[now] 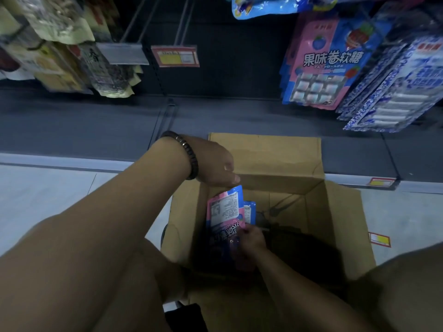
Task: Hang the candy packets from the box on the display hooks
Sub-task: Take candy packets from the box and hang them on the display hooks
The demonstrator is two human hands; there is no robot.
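Note:
An open cardboard box (340, 212) stands on the floor below the display. My left hand (213, 161), with a dark bead bracelet on the wrist, grips the top edge of a small stack of pink and blue candy packets (225, 209) held upright over the box's left side. Lower inside the box, my right hand (249, 238) pinches another pink and blue packet (230, 250) in the shadow. Above the box, two bare metal display hooks (184, 17) stick out from the dark back panel. The same pink and blue packets hang (328, 63) at the upper right.
Beige and dark snack bags (60, 44) hang at the upper left. Blue and white packets (398, 87) hang at the far right. A red and yellow price tag (176, 56) sits on the hook ends. A dark base shelf (84, 130) runs behind the box. My knees frame the bottom.

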